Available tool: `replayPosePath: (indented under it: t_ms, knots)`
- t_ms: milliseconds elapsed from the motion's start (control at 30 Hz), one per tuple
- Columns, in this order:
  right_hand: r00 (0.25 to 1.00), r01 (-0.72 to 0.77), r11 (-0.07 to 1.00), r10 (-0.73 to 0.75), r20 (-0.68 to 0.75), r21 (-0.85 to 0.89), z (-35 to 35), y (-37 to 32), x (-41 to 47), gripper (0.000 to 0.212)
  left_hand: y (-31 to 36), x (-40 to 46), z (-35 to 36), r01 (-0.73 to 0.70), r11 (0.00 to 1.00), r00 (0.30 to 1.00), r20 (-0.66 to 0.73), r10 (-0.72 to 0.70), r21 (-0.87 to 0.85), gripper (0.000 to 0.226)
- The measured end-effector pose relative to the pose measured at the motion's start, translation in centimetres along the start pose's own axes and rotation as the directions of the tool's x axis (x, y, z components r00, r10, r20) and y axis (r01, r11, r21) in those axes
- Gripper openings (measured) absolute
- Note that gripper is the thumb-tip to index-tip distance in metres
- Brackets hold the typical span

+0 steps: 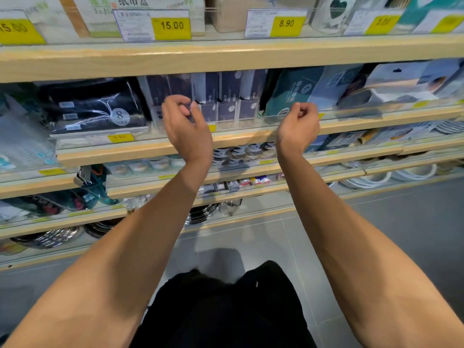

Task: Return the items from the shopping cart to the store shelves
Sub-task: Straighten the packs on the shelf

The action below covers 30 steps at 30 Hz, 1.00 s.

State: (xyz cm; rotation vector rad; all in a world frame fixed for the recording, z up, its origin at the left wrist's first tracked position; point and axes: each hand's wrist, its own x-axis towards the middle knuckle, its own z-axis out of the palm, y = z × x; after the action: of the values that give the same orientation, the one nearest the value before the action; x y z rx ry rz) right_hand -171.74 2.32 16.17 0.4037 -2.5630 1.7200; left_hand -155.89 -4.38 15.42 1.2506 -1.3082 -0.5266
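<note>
Both my arms reach toward a wooden store shelf [226, 143] at chest height. A clear-wrapped pack of dark navy rolls [221, 96] stands on that shelf behind a transparent front lip. My left hand [187, 126] hovers just in front of the pack's left side, fingers loosely curled and apart, holding nothing. My right hand [298, 126] is to the right of the pack, in front of a teal packet [288, 94], fingers curled into a loose fist with nothing in it. No shopping cart is in view.
A black bagged pack marked 8 [95, 106] lies left of the navy pack; pale blue packets [401, 84] lie to the right. The upper shelf [226, 56] carries boxes and yellow price tags. Lower shelves hold bowls, cups and metal plates. Grey tiled floor [401, 222] is below.
</note>
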Motion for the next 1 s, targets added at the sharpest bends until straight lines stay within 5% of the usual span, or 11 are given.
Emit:
replayPosePath:
  t_ms: [233, 433, 567, 800, 1000]
  knots:
    - [0.999, 0.016, 0.997, -0.014, -0.039, 0.07, -5.6, 4.9, 10.3, 0.017, 4.5, -8.9, 9.1, -0.034, 0.999, 0.883, 0.466, 0.046, -0.034, 0.017]
    - [0.92, 0.249, 0.958, -0.19, 0.344, -0.139, -7.6, 6.3, 15.9, 0.04, 8.2, -13.0, 16.4, 0.197, 0.97, 0.932, 0.281, -0.231, 0.146, 0.061]
    - [0.827, 0.323, 0.93, -0.189, 0.529, -0.174, -7.9, 6.9, 18.9, 0.045, 10.4, -13.4, 19.6, 0.326, 0.92, 0.924, 0.131, -0.359, 0.218, 0.067]
    - [0.753, 0.299, 0.926, -0.08, 0.653, -0.232, -7.4, 5.5, 22.7, 0.014, 10.6, -12.8, 20.1, 0.28, 0.896, 0.948, 0.049, -0.315, 0.344, 0.066]
    - [0.742, 0.289, 0.923, -0.048, 0.669, -0.254, -7.1, 5.1, 23.6, 0.01, 9.4, -12.0, 19.7, 0.297, 0.864, 0.945, 0.005, -0.327, 0.406, 0.066]
